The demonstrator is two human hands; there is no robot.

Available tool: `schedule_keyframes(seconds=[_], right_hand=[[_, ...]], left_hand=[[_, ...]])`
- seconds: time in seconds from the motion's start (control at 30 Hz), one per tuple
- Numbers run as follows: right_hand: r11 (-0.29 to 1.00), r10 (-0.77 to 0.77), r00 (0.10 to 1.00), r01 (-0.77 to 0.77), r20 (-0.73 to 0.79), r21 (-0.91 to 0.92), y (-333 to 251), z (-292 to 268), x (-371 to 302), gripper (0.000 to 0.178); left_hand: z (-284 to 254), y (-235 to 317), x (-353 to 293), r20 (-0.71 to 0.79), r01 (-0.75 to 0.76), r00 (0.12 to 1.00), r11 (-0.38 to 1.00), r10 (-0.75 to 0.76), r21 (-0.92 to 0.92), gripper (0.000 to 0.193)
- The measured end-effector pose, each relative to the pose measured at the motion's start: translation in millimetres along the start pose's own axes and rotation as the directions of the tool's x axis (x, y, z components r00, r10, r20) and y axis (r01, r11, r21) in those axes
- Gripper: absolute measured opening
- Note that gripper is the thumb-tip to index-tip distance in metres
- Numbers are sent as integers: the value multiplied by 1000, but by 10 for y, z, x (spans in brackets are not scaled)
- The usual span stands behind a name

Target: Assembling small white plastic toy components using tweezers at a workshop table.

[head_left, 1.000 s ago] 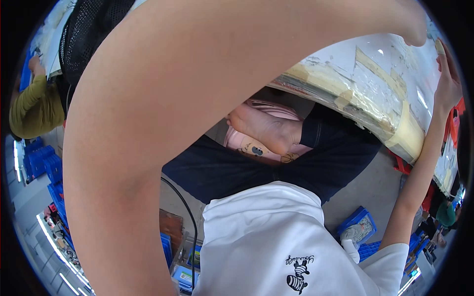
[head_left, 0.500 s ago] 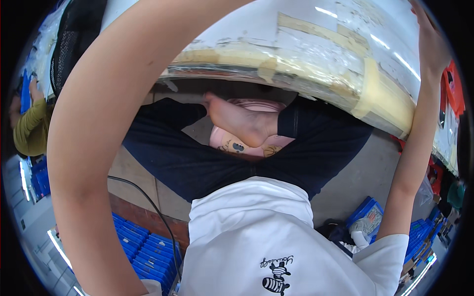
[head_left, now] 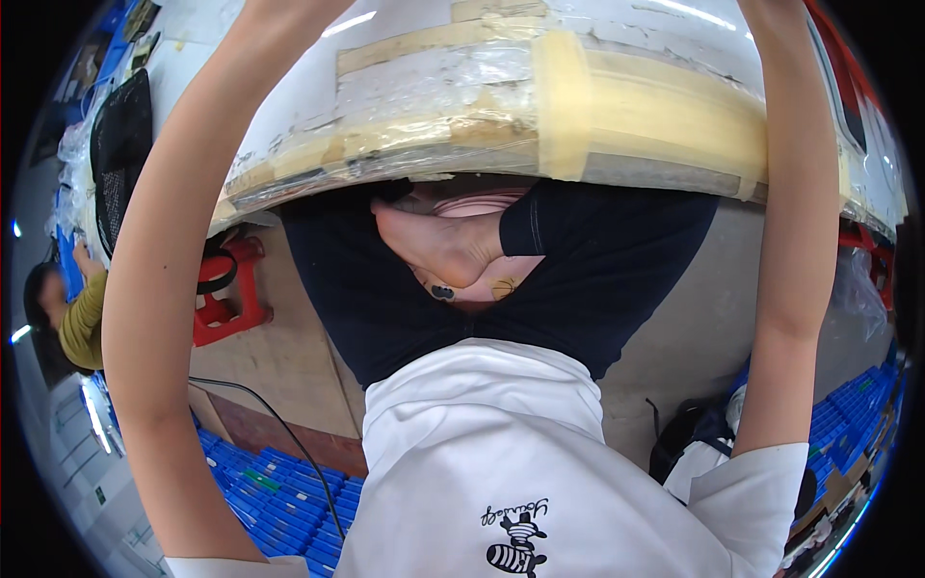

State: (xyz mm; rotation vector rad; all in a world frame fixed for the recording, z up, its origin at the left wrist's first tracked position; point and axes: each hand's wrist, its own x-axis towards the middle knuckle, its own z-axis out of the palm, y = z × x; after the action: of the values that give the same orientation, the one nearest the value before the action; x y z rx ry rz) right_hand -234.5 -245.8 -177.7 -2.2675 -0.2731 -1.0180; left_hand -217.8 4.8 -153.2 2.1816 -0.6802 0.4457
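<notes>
Both my arms stretch forward over a white worktable (head_left: 405, 87), its near edge patched with yellowish and clear tape (head_left: 665, 106). My left forearm (head_left: 183, 231) runs up to the top rim, where the picture cuts off the hand beyond the wrist. On the right side, my right forearm (head_left: 795, 193) crosses the table edge and also leaves at the top, so that hand is out of sight too. What either hand touches or holds does not show. Below the table edge, my bare foot (head_left: 438, 246) rests over a pink stool or box (head_left: 482, 204).
A black mesh holder (head_left: 111, 173) stands at the table's left. Under it are a red stool (head_left: 252, 289) and a black cable (head_left: 279, 419). Blue trays (head_left: 279, 501) lie behind me. A co-worker's sleeve (head_left: 85, 323) shows far left; a dark bag (head_left: 684, 433) sits at right.
My left arm no longer arches across the top middle; it now reaches up at the left. My right hand, partly visible before, has left the picture. The whole view has shifted rightward.
</notes>
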Motion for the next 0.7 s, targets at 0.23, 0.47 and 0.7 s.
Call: schedule_keyframes(seconds=[0.23, 0.47, 0.7], right_hand=[[989, 140, 988, -143, 69, 36, 289, -40, -459, 12], [964, 245, 959, -256, 146, 67, 352, -54, -733, 12], [938, 308, 927, -334, 216, 94, 167, 14, -406, 12]], left_hand=[[253, -152, 134, -65, 256, 964, 967, -256, -5, 19], [473, -138, 168, 121, 131, 986, 976, -111, -176, 9], [574, 40, 343, 281, 103, 956, 993, -82, -58, 5]])
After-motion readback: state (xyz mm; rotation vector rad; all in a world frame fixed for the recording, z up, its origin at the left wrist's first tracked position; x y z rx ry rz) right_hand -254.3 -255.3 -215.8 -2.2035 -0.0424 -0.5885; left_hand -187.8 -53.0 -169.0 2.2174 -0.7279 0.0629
